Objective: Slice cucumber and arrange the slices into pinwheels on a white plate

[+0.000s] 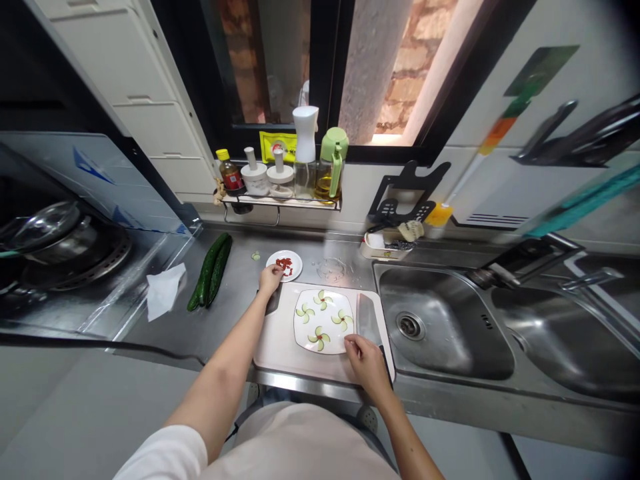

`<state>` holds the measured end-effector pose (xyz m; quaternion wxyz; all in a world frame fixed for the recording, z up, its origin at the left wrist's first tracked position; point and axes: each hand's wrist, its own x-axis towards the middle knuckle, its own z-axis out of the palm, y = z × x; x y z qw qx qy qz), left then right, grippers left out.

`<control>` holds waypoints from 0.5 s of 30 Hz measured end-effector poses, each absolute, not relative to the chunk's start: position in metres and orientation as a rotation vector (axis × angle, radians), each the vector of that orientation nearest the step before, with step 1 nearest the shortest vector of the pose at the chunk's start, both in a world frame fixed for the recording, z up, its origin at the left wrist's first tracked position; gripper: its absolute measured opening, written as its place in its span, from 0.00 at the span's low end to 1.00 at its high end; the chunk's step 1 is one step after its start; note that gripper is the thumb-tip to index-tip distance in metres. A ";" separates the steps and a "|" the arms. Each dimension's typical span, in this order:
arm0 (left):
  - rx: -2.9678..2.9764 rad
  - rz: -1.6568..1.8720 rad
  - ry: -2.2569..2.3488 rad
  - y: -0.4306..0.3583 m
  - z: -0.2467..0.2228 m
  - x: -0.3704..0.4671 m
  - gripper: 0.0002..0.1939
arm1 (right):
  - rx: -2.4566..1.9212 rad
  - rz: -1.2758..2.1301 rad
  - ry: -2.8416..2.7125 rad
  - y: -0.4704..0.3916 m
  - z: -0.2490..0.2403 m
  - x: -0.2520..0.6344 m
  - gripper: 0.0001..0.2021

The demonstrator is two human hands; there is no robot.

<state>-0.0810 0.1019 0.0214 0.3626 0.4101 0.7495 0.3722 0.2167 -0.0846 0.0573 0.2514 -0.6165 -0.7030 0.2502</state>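
My left hand (271,278) reaches to the small white plate (297,261), its fingertips pinched at the edge of the red pieces (284,264); whatever lies between them is too small to name. My right hand (361,357) has its fingers curled together at the lower right edge of the square plate (324,321); what it holds, if anything, is hidden. Several pinwheels of green-edged slices lie on that plate, some with red centres. The plate sits on a pale cutting board (285,361), and a knife (369,319) lies along the board's right side.
Two cucumbers (212,271) and a white tissue (164,291) lie on the counter at left. A double sink (447,320) is at right. Behind stands a rack (285,201) of bottles and jars. A pot (65,235) is on the stove.
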 end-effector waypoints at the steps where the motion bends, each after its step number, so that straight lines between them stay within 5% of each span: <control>1: 0.985 1.014 1.865 0.101 0.021 -0.080 0.06 | -1.674 0.679 -1.912 -0.084 0.057 0.216 0.15; 15: 0.283 1.154 0.984 0.057 0.060 -0.045 0.13 | -1.538 0.648 -1.941 -0.062 0.070 0.198 0.14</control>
